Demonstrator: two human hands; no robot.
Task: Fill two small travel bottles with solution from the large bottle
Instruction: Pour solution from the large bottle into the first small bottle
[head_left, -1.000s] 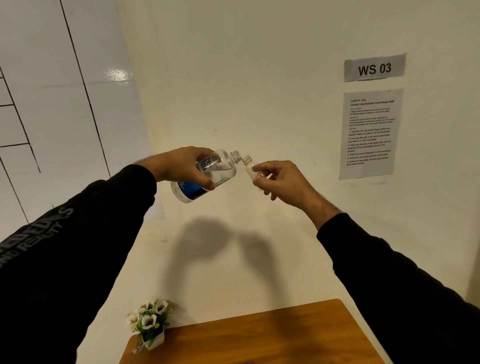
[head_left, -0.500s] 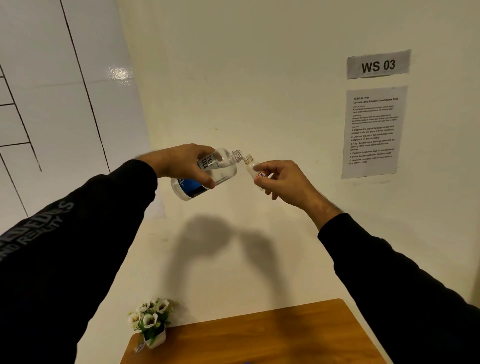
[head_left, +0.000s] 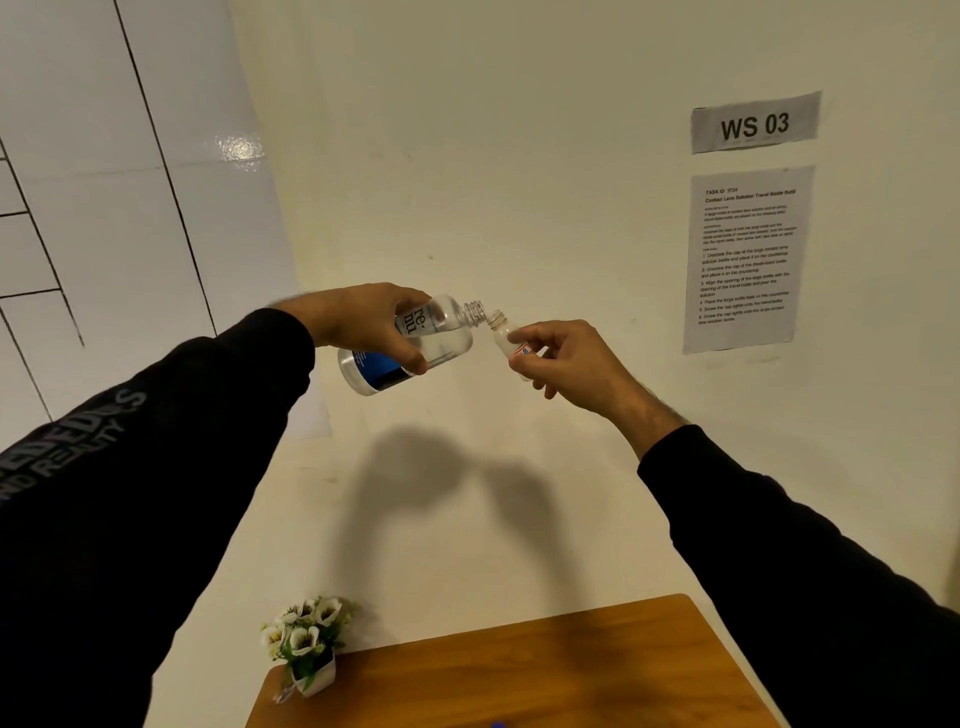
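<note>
- Both hands are raised in front of us, well above the table, with black sleeves running back to the bottom corners of the view.
- Our left hand (head_left: 363, 322) is wrapped around the large bottle (head_left: 410, 345), fingers over the top and the thumb pressed against the lower side near the blue part of its label.
- We see the large bottle tipped nearly onto its side, its uncapped threaded neck pointing right and slightly up; clear liquid lies along its lower wall.
- Our right hand (head_left: 566, 364) pinches the small travel bottle (head_left: 506, 338) between thumb and fingertips, the other fingers curled below it.
- We hold the small travel bottle tilted, its open mouth leaning left toward the large bottle's neck. The two mouths sit just beside each other; whether they touch we cannot tell, and no stream is visible to us between them.
- Only one travel bottle shows in our view.
- Below the hands, their shadow falls on the cream wall.
- At the bottom we see a wooden table (head_left: 545, 675) with a small pot of white flowers (head_left: 306, 642) on its far left corner.
- On the wall to our right hang a sign (head_left: 756, 123) reading "WS 03" and, beneath it, a printed instruction sheet (head_left: 745, 257).
- White tiles (head_left: 104, 208) cover the wall at our left.
</note>
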